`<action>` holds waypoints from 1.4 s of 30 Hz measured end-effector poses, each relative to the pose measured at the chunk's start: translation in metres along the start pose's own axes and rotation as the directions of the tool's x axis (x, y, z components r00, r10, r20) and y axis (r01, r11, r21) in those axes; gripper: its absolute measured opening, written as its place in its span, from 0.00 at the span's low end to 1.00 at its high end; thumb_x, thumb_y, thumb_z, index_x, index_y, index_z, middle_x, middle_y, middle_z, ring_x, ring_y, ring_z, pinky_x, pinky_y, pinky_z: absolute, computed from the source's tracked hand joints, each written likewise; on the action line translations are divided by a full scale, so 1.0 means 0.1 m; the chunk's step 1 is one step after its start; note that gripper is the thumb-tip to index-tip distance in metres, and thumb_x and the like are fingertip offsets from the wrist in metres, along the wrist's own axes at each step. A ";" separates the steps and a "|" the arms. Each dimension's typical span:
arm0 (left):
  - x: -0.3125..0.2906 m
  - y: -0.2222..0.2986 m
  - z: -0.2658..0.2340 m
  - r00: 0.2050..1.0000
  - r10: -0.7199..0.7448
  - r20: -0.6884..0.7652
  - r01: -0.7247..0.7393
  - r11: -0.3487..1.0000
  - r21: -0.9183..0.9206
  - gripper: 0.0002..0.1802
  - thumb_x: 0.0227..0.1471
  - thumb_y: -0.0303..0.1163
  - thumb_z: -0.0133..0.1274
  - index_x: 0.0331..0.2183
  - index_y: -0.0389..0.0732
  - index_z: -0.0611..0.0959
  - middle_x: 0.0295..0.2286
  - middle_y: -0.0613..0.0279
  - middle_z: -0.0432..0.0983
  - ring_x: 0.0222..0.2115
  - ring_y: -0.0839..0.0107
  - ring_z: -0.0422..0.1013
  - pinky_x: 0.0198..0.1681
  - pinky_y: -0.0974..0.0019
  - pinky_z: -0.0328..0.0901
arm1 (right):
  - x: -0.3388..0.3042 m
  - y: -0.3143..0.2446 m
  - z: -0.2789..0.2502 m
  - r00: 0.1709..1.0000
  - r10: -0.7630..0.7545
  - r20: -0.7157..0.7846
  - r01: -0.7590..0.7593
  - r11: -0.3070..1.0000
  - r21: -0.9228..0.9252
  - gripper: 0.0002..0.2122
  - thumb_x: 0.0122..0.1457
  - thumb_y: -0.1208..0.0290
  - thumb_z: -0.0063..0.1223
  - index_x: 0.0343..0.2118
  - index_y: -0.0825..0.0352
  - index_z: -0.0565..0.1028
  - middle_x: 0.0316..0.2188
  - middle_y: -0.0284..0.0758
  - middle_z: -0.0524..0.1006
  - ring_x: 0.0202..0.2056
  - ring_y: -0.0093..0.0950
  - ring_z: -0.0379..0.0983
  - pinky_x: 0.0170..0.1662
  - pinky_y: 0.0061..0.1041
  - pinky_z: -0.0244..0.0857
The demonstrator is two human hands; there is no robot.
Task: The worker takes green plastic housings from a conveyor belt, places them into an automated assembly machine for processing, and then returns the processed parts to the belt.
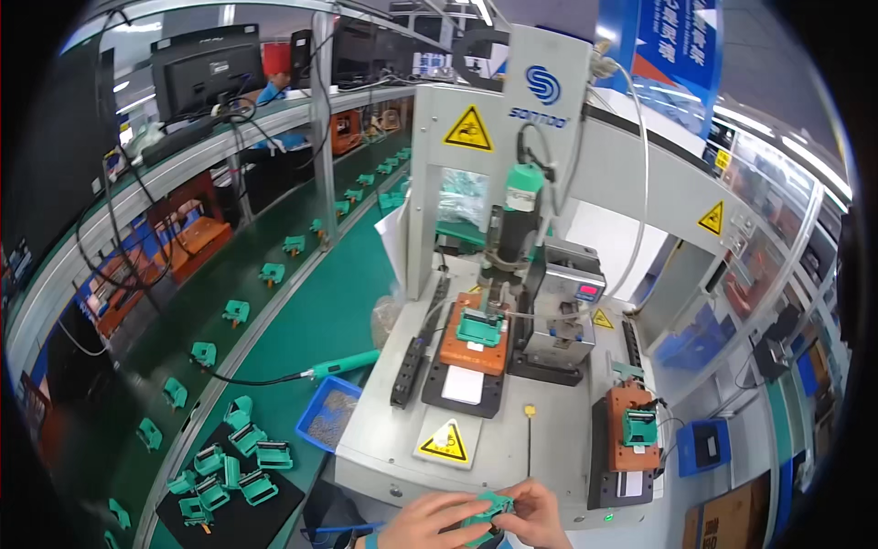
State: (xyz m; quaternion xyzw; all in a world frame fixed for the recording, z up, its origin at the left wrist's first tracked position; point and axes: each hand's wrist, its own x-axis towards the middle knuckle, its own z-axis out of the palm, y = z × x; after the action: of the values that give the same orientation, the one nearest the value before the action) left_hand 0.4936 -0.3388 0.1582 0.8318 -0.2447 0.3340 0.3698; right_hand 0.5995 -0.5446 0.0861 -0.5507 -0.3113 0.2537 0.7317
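Observation:
At the bottom edge of the view, in front of the white machine, my left hand (428,522) lies with its fingers over a small green plastic housing (495,505). My right hand (540,514) grips the same housing from the other side, thumb and fingers closed on it. Part of the housing is hidden by my fingers. A similar green housing (481,328) sits in an orange fixture (472,359) under the machine's vertical screwdriver (521,206). Another green housing (639,426) rests in a second orange fixture (622,457) on the right.
Several green housings (259,488) lie loosely on a black mat (279,522) at lower left. A blue tray (308,423) of small metal parts and a green handheld screwdriver (343,365) are beside the machine (366,462). Left of them, a conveyor (265,320) carries spaced housings.

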 end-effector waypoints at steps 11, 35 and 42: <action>0.11 -0.09 0.23 1.000 -0.018 -0.014 0.018 0.999 0.036 0.22 0.38 0.27 0.63 0.40 0.37 0.80 0.41 0.49 0.75 0.40 0.50 0.71 0.45 0.52 0.68 | 0.15 -0.14 -0.08 0.977 0.206 -0.055 -0.195 0.969 0.150 0.13 0.54 0.83 0.59 0.43 0.76 0.72 0.43 0.42 0.77 0.43 0.25 0.73 0.47 0.24 0.68; 0.38 -0.65 -0.29 0.883 -0.457 -0.110 0.469 0.869 0.156 0.27 0.40 0.35 0.65 0.42 0.34 0.76 0.33 0.53 0.73 0.37 0.57 0.68 0.41 0.61 0.63 | 0.24 0.12 -0.39 0.840 -0.251 -0.481 0.273 0.962 -0.025 0.13 0.50 0.82 0.62 0.34 0.69 0.67 0.32 0.40 0.77 0.34 0.23 0.74 0.40 0.24 0.68; 0.57 -0.92 -0.31 0.819 -0.565 -0.101 0.569 0.822 0.011 0.15 0.44 0.35 0.62 0.32 0.37 0.77 0.20 0.60 0.72 0.21 0.63 0.68 0.25 0.61 0.63 | 0.31 0.09 -0.33 0.763 -0.290 -0.578 0.227 0.957 -0.180 0.06 0.60 0.79 0.49 0.39 0.69 0.66 0.31 0.34 0.75 0.32 0.20 0.72 0.38 0.19 0.66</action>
State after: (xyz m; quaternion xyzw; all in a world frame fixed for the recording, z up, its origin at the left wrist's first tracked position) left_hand 0.5798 -0.2679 0.1738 0.8576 0.0382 0.2522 0.4465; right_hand 0.6446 -0.5413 0.0764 -0.5897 -0.1492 -0.0522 0.7920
